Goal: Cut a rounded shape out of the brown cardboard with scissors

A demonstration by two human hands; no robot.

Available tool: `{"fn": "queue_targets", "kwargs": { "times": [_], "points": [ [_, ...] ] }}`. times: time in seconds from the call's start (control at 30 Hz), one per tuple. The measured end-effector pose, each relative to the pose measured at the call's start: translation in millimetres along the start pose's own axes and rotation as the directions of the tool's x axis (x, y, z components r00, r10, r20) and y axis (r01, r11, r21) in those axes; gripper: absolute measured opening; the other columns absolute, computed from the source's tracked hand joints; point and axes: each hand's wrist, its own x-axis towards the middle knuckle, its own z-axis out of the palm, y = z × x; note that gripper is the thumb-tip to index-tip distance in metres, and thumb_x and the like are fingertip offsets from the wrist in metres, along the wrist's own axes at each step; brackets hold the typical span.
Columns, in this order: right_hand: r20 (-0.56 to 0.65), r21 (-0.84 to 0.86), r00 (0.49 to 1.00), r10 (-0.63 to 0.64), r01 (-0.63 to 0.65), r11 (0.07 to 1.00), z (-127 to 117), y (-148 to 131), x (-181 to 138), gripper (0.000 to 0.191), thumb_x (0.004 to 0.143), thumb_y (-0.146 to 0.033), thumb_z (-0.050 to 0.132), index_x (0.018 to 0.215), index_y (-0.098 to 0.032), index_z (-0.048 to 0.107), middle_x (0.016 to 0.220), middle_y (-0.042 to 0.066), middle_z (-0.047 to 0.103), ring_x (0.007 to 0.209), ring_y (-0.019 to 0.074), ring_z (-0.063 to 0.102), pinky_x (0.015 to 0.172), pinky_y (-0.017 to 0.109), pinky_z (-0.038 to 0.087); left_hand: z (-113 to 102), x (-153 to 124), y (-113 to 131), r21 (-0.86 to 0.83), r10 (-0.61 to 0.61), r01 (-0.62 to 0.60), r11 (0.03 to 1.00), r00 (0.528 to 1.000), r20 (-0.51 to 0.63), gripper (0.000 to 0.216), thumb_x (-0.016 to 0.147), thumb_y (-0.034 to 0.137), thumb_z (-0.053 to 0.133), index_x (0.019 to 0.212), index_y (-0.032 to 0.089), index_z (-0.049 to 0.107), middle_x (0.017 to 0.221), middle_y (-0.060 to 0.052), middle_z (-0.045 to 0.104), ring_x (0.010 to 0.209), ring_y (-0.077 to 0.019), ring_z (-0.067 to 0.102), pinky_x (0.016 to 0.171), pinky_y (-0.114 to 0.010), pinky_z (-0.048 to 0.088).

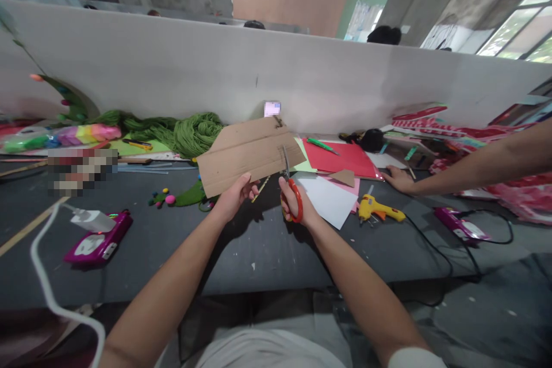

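Note:
A flat piece of brown cardboard (245, 152) is raised above the table, pinched at its near edge by my left hand (237, 196). My right hand (292, 202) grips a pair of scissors (295, 198) with red-orange handles. Their blades point away from me and meet the right part of the cardboard; whether they are open there is hard to make out. Just below my left fingers is a thin patterned strip (261, 188), and I cannot tell if it is held. White paper (328, 201) and a small cardboard scrap (344, 177) lie right of the scissors.
A yellow glue gun (379, 209) with a black cord rests at the right, near a purple power strip (461, 225). Another person's hand (399, 179) touches the table beside red sheets (345, 158). Green yarn (198, 133) lies at the back; a second power strip (101, 241) stands left.

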Motion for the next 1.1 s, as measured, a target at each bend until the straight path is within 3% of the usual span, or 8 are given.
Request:
{"fn": "queue_targets", "kwargs": {
  "times": [0.3, 0.57, 0.87, 1.1],
  "points": [
    [0.023, 0.178, 0.995, 0.095, -0.098, 0.979, 2, -9, 4, 0.065, 0.090, -0.084, 0.047, 0.080, -0.021, 0.051, 0.045, -0.006, 0.047, 0.031, 0.0104, 0.044, 0.032, 0.021, 0.036, 0, 1, 2, 0.010, 0.018, -0.018, 1.000, 1.000, -0.019, 0.034, 0.090, 0.046, 0.065, 0.081, 0.014, 0.073, 0.065, -0.006, 0.063, 0.058, -0.0147, 0.054, 0.061, -0.028, 0.047],
    [0.088, 0.192, 0.987, 0.136, -0.150, 0.970, -6, -10, 4, 0.065, 0.091, -0.085, 0.045, 0.083, -0.020, 0.053, 0.050, -0.002, 0.052, 0.036, 0.0118, 0.049, 0.036, 0.023, 0.041, -3, 4, 0, 0.000, 0.003, -0.003, 1.000, 1.000, -0.030, 0.032, 0.089, 0.044, 0.065, 0.077, 0.015, 0.074, 0.065, -0.006, 0.064, 0.057, -0.0145, 0.053, 0.061, -0.028, 0.047],
    [0.054, 0.066, 0.998, 0.032, -0.036, 0.997, -5, 5, 7, 0.069, 0.085, -0.089, 0.047, 0.074, -0.021, 0.053, 0.043, -0.003, 0.049, 0.030, 0.0131, 0.048, 0.031, 0.023, 0.039, -4, 3, -3, 0.012, 0.008, -0.008, 1.000, 1.000, -0.028, 0.031, 0.089, 0.042, 0.064, 0.078, 0.015, 0.073, 0.066, -0.006, 0.065, 0.058, -0.0144, 0.053, 0.061, -0.028, 0.046],
    [-0.004, -0.013, 1.000, -0.006, 0.006, 1.000, 0, 5, 4, 0.066, 0.090, -0.082, 0.047, 0.067, -0.021, 0.051, 0.040, -0.002, 0.048, 0.028, 0.0132, 0.049, 0.029, 0.022, 0.037, -3, 4, -3, -0.006, -0.009, 0.009, 1.000, 1.000, -0.027, 0.032, 0.089, 0.043, 0.064, 0.079, 0.014, 0.073, 0.065, -0.005, 0.064, 0.057, -0.0140, 0.053, 0.060, -0.028, 0.045]
  ]
}}
